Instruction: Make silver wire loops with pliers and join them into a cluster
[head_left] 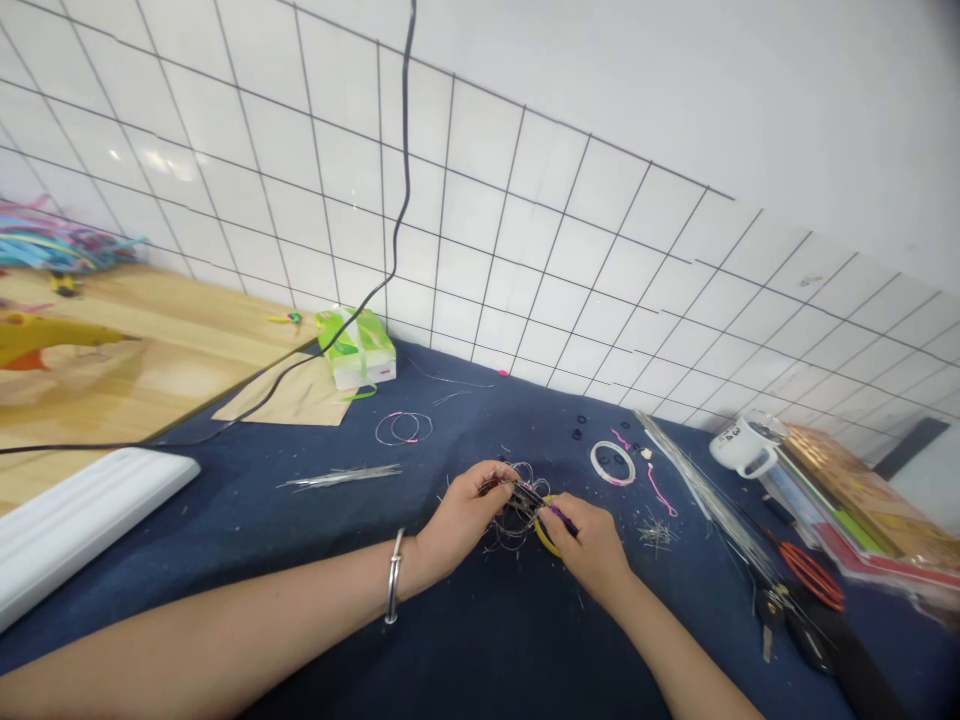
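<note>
In the head view, my left hand (484, 500) pinches thin silvery wire at the middle of the dark blue cloth. My right hand (589, 540) is wrapped round a small tool with a purple handle (564, 520), apparently pliers. Its dark metal end reaches toward my left fingertips, so the exact contact is hidden. Around and below both hands lies a tangle of looped wire (514, 535). Part of a yellow ring (549, 538) shows beside my right fingers.
Straight wires (345, 477) and wire loops (403, 429) lie left; a white ring (613, 464), wire scraps (657, 533) and a long wire bundle (705, 490) lie right. Farther out are a mug (746, 445), orange-handled scissors (811, 575), a tissue pack (358, 350) and a black cable (397, 230).
</note>
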